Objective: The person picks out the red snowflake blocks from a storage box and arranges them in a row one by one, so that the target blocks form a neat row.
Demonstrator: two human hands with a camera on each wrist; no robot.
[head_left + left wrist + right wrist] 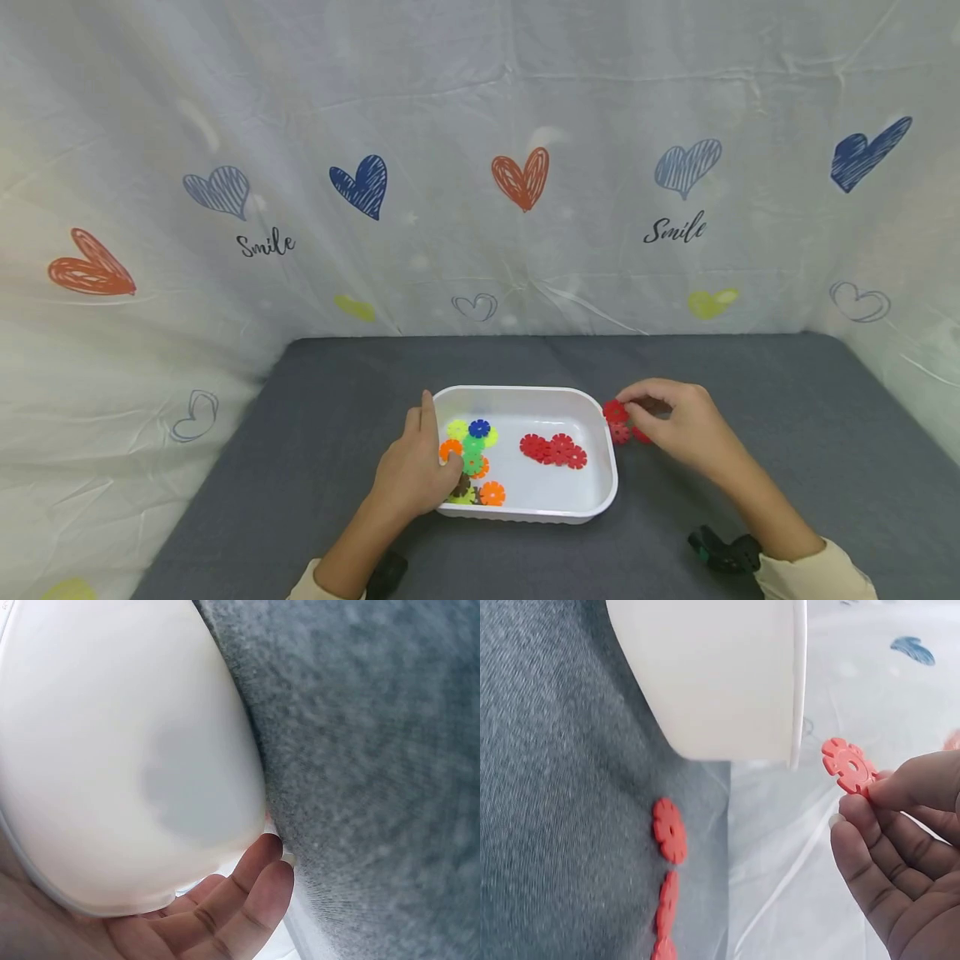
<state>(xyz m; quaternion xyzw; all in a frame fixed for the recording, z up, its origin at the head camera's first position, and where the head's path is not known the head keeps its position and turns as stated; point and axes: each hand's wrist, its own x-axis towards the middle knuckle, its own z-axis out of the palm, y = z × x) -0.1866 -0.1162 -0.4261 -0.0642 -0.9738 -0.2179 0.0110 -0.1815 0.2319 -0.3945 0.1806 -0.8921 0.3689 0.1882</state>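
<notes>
A white plastic tray (pixel 551 492) stands on the table. My left hand (pixel 414 475) grips its left end, the thumb over the rim and the fingers along the outer wall in the left wrist view. Just past the tray's right end, my right hand (pixel 686 421) pinches a red notched plastic disc (pixel 849 766) between thumb and fingertips, held above the table. More red discs (pixel 670 831) lie on the cloth below it. Inside the tray, a cluster of red discs (pixel 555 450) lies right of centre. Yellow, blue, green, orange and brown discs (pixel 472 458) lie at the left, partly behind the thumb.
A dark grey cloth (pixel 337 392) covers the table. Behind and at the sides hangs a pale curtain (pixel 450 250) printed with hearts and "Smile". Black straps (pixel 723 550) sit by the wrists.
</notes>
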